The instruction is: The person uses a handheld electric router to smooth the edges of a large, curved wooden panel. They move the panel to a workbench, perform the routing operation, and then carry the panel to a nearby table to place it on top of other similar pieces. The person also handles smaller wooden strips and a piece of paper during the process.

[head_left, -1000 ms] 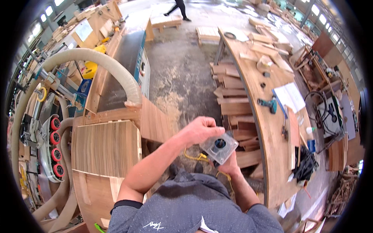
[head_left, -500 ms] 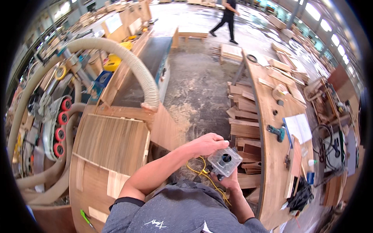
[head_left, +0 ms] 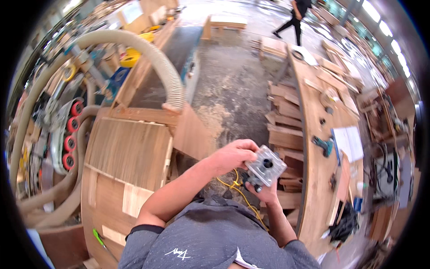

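Observation:
In front of my body I hold a trim router with a clear, square plastic base (head_left: 266,165) turned up toward me. A dark round hole shows in the middle of the base. My left hand (head_left: 236,155) grips its left edge, the thumb and fingers closed there. From below, my right hand (head_left: 267,193) is wrapped round the router's body, which the base mostly hides. A yellow cord (head_left: 239,188) hangs beside the router and runs down past my right forearm.
To my left lies a wood panel (head_left: 130,148) on a bench, under a ribbed hose (head_left: 156,67). A workbench (head_left: 311,197) on my right bears a teal cordless drill (head_left: 322,145) and papers (head_left: 348,142). Boards (head_left: 286,136) are stacked below it. Far off, a person (head_left: 299,18) walks.
The router's base has swung up and to the right and tilted, with both hands still holding it. My view has shifted slightly. The distant person has walked rightward.

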`<state>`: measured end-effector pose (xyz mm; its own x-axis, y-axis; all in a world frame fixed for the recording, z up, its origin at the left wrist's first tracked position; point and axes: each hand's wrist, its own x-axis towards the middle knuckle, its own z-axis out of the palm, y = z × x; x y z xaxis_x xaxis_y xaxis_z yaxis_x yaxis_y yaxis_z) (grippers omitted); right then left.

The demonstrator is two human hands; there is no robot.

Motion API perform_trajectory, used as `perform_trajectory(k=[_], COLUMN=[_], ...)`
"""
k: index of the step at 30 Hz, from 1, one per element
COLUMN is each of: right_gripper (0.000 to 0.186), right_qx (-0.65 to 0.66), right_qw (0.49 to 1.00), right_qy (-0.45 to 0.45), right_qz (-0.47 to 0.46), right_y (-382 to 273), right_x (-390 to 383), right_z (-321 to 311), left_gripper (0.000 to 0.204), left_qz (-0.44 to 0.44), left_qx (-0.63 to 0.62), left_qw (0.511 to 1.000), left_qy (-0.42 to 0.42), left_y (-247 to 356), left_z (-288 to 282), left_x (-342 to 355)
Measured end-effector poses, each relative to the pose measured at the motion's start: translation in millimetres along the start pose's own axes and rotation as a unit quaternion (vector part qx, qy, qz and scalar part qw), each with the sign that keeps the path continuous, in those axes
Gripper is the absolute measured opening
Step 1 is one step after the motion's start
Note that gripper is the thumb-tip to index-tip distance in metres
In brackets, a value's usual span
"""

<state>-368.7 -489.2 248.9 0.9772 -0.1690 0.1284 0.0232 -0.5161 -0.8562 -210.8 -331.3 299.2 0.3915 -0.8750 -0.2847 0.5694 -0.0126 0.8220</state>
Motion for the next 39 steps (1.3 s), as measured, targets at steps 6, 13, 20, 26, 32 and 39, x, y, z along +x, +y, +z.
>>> perform_trajectory(k=[6, 13, 20, 26, 32, 39], right_gripper=[0.045, 0.053, 0.074, 0.077, 0.073, 0.065], right_qx=[0.071, 0.053, 0.101, 0.072, 0.032, 0.105], right_qw=[0.996, 0.991, 0.982, 0.973, 0.967, 0.966], right_qy=[0.036, 0.115, 0.146, 0.206, 0.251, 0.237], right_qz=[0.036, 0.031, 0.071, 0.069, 0.039, 0.022], right_y=[5.0, 20.1, 41.0, 37.0, 29.4, 67.1], right_x=[9.8, 1.7, -5.9, -12.7, -19.6, -25.9], right_z=[-10.7, -10.9, -7.9, -10.1, -16.9, -11.3], left_gripper=[0.042, 0.055, 0.077, 0.079, 0.073, 0.070], left_qz=[0.081, 0.115, 0.133, 0.107, 0.107, 0.115], left_qx=[-0.117, -0.048, -0.011, -0.033, -0.039, -0.020], left_qw=[0.990, 0.991, 0.988, 0.988, 0.988, 0.991], left_qy=[0.001, 0.043, 0.072, 0.107, 0.103, 0.063], left_y=[-7.7, -15.4, -25.1, -29.1, -34.7, -38.5], left_z=[23.9, 45.5, 78.7, 101.0, 109.7, 114.0], left_x=[-0.2, 5.6, 11.3, 15.9, 22.3, 27.1])
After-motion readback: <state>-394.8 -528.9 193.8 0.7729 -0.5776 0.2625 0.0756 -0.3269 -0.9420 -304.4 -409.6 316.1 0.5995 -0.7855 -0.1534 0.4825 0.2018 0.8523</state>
